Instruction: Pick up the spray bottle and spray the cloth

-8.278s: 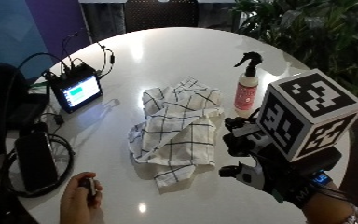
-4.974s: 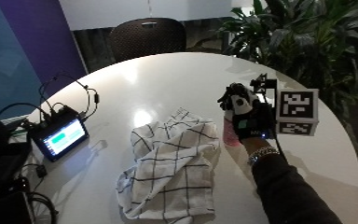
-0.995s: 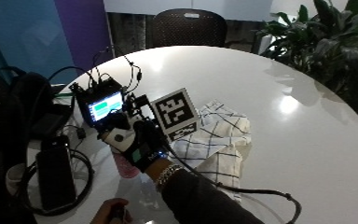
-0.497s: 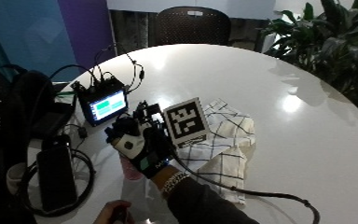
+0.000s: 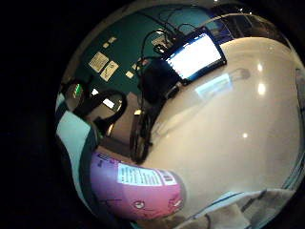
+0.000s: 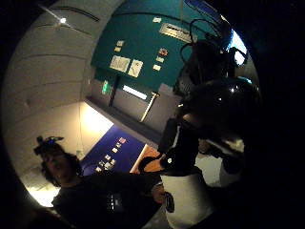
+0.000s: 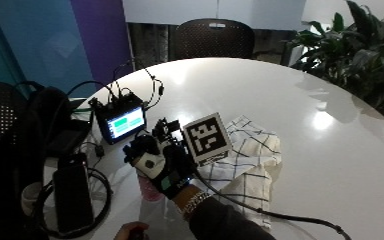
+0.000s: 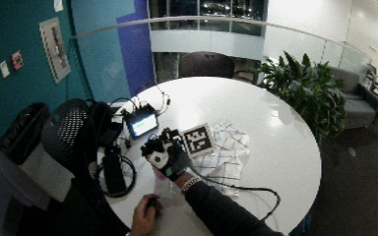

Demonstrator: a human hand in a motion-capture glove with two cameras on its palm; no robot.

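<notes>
My gloved right hand (image 7: 160, 165) grips the spray bottle (image 7: 149, 189) and holds it up above the table's near left part. The bottle's pink body shows below the glove, and its black spray head is between the fingers. The pink labelled body (image 5: 138, 191) fills the edge of the little finger side palm view. In the thumb side palm view the black trigger head (image 6: 190, 138) stands on the white neck (image 6: 187, 196). The white checked cloth (image 7: 248, 160) lies crumpled on the white round table (image 7: 258, 95), just right of the hand. The wide outside view shows the hand (image 8: 165, 156) beside the cloth (image 8: 225, 153).
A small lit monitor (image 7: 122, 122) with cables stands on the table left of the hand, also in the palm view as the monitor (image 5: 195, 55). A black device and coiled cable (image 7: 72, 192) lie at the left edge. The bare left hand (image 7: 133, 231) rests at the near edge. Chair (image 7: 212, 40) behind, plants (image 7: 352, 55) right.
The bottle stood on the table right of the cloth. My hand took it up and carried it across to the cloth's left side, near the monitor, then sank slightly.
</notes>
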